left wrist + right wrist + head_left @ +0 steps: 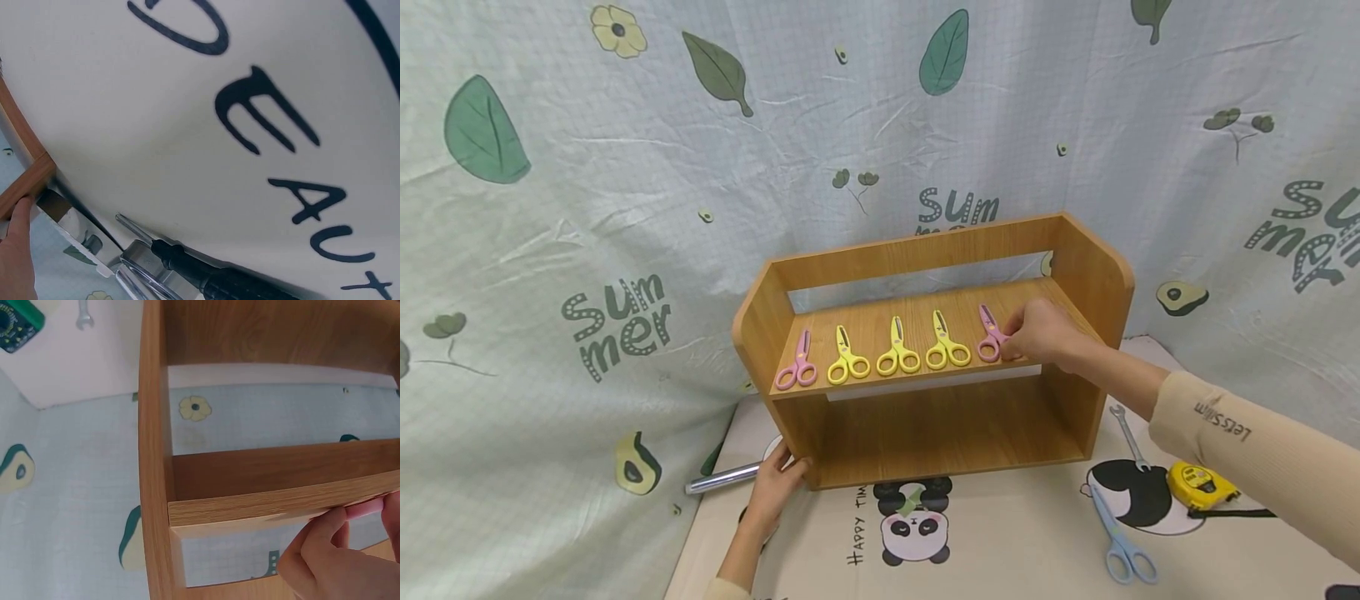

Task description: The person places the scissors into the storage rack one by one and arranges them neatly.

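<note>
A two-tier wooden shelf (940, 421) stands on the table. Along its upper board lie a pink pair of scissors (797, 367) at the left end, several yellow scissors (898, 354) in the middle and another pink pair of scissors (988, 337) at the right. My right hand (1041, 332) pinches a handle of that right pink pair; a bit of pink shows between thumb and finger in the right wrist view. At the shelf's lower left corner, my left hand (775, 487) grips the side panel, thumb toward the front. Some of its fingers are hidden behind the panel.
Right of the shelf lie a wrench (1129, 437), a yellow tape measure (1201, 486) and blue scissors (1120, 537). A silver tube (724, 477) is left of it. The left wrist view shows a black-handled tool (206, 269). A patterned curtain (587, 208) hangs behind.
</note>
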A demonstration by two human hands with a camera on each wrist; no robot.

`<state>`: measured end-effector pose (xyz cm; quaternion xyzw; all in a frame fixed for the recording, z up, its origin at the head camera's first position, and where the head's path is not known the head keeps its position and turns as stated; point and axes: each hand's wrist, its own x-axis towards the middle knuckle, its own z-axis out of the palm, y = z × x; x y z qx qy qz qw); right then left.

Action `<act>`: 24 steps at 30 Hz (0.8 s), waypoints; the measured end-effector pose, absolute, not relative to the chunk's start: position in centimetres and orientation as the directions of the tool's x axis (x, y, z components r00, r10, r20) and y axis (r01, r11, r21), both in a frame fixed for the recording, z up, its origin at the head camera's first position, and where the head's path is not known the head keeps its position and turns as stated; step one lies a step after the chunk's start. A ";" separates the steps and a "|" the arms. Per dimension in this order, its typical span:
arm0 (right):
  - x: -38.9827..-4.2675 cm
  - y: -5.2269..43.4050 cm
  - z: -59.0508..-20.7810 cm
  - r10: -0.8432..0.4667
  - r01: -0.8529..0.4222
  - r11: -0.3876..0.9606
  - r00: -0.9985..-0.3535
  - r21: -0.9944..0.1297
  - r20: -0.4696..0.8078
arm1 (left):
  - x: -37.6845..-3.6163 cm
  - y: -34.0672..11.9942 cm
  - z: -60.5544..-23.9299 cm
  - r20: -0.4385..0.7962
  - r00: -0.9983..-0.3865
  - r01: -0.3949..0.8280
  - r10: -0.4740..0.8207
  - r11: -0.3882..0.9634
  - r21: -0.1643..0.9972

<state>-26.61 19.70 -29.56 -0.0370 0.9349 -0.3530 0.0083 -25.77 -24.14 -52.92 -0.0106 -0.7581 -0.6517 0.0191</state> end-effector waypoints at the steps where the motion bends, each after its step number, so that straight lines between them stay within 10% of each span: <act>1: -26.6 19.7 -29.6 -0.078 -0.064 0.747 -0.997 -0.662 0.008 | -25.8 -24.2 -53.0 0.046 -0.999 0.044 -0.008 0.149 0.988; 24: -19.9 24.3 -30.1 -0.294 -0.289 0.668 -0.949 -0.685 0.113 | -26.0 -24.4 -53.1 0.031 -0.999 0.028 -0.016 0.157 0.987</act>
